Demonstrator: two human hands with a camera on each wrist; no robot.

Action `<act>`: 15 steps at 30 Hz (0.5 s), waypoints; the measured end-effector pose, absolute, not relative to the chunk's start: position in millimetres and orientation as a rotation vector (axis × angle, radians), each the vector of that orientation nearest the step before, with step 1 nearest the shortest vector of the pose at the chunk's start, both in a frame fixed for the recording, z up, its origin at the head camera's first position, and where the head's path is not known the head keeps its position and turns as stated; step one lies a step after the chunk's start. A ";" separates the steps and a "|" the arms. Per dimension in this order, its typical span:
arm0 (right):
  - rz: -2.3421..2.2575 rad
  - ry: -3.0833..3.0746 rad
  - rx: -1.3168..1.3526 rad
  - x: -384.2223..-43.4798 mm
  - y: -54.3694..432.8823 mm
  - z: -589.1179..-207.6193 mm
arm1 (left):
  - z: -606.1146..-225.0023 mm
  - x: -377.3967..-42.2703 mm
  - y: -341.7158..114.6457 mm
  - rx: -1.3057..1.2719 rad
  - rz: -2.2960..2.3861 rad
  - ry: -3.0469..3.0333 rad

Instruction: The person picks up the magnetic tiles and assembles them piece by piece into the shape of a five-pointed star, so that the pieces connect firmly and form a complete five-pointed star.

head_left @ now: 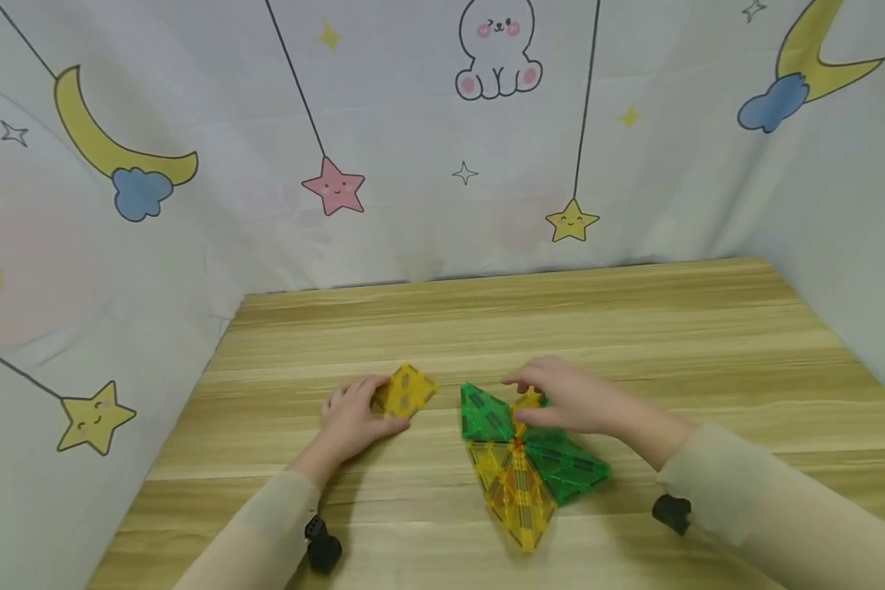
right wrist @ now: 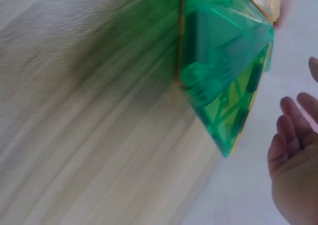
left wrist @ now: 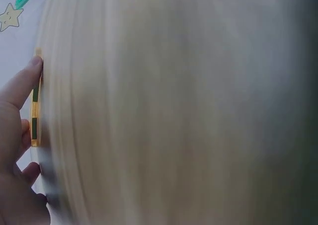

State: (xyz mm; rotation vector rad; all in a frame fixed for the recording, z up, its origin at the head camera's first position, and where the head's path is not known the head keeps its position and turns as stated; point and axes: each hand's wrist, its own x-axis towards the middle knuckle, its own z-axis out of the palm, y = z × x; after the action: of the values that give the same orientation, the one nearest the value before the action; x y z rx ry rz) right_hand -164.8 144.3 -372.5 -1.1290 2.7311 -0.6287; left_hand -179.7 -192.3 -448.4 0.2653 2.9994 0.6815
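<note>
My left hand (head_left: pixel 354 418) lies at the left of a yellow translucent magnetic tile (head_left: pixel 410 392) flat on the table, thumb at its near edge and fingers at its far left edge. Seen edge-on in the left wrist view, the yellow tile (left wrist: pixel 35 108) has the thumb against it. My right hand (head_left: pixel 560 397) hovers over a built shape of green tiles (head_left: pixel 564 465) and yellow tiles (head_left: pixel 519 496) that meet at a raised centre. In the right wrist view its loosely bent fingers (right wrist: pixel 293 130) stand apart from the green tiles (right wrist: pixel 223 51). They hold nothing.
The wood-grain table (head_left: pixel 383 508) carries both the single tile and the built shape. A white cloth (head_left: pixel 428 123) printed with stars and moons hangs behind the table and along its sides. Black wrist cameras sit under both sleeves.
</note>
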 end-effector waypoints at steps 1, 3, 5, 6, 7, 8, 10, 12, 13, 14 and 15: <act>-0.617 2.722 -1.115 -166.0 141.1 -371.4 | -447.9 -179.2 -192.7 0.278 0.674 3.000; -0.595 2.700 -1.082 -168.9 133.8 -369.7 | -446.7 -177.9 -193.4 0.312 0.665 2.999; -0.575 2.679 -1.063 -173.3 122.3 -368.9 | -446.6 -176.6 -196.6 0.333 0.651 2.995; -0.573 2.666 -1.057 -174.9 116.2 -368.1 | -446.7 -175.9 -198.0 0.343 0.650 2.990; -0.561 2.657 -1.060 -176.6 110.0 -367.9 | -446.8 -175.1 -199.2 0.350 0.649 2.985; -0.545 2.655 -1.055 -177.7 103.2 -368.1 | -446.8 -173.9 -200.2 0.355 0.649 2.981; -0.503 2.663 -1.057 -179.6 89.9 -369.5 | -447.2 -171.5 -201.8 0.355 0.655 2.973; -0.447 2.678 -1.043 -181.3 77.6 -371.4 | -448.4 -169.4 -202.9 0.356 0.672 2.967; -0.413 2.688 -1.031 -182.6 72.2 -372.8 | -449.2 -168.3 -203.4 0.360 0.679 2.968; -0.384 2.694 -1.016 -183.7 67.2 -373.8 | -450.2 -167.2 -204.0 0.363 0.685 2.969; -0.361 2.698 -1.009 -185.4 62.9 -375.0 | -450.9 -166.2 -204.5 0.367 0.699 2.966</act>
State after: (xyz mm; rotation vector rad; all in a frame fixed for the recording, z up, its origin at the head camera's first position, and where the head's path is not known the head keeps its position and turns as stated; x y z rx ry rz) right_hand -185.4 62.9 -375.0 -1.0092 2.6982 -0.3608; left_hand -166.2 -204.5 -450.9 0.3674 2.9661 0.6987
